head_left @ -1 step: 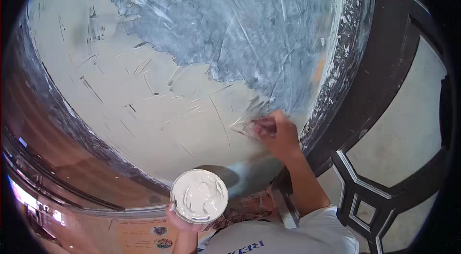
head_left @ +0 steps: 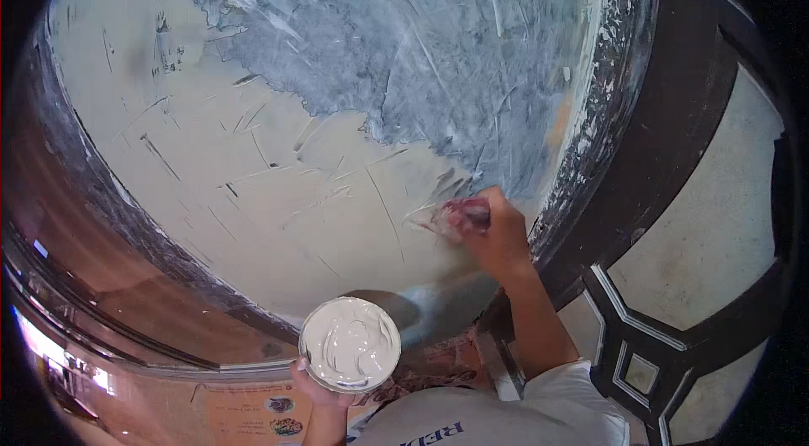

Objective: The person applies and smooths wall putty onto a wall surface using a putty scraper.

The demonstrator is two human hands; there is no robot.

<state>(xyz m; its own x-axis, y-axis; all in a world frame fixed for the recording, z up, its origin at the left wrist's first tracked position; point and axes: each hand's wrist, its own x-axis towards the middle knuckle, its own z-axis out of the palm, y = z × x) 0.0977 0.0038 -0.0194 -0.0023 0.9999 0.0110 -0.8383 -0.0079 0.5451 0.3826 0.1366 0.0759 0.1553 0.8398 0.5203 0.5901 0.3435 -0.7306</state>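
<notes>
A round container of white paste sits in my left hand, low in the middle of the head view. My right hand grips a putty knife with a reddish, paste-smeared handle; its blade is against the broad panel. That panel is cream at the left and lower part and mottled blue-grey at the top right, with scrape marks across it. The blade lies just below the ragged edge between the two colours.
A scuffed dark rim runs round the panel. At the right are dark-framed pale geometric panels. At the lower left are glossy brown woodwork and a printed orange sheet below it.
My right hand and the putty knife have shifted very slightly upward. My left hand and the container look unmoved.
</notes>
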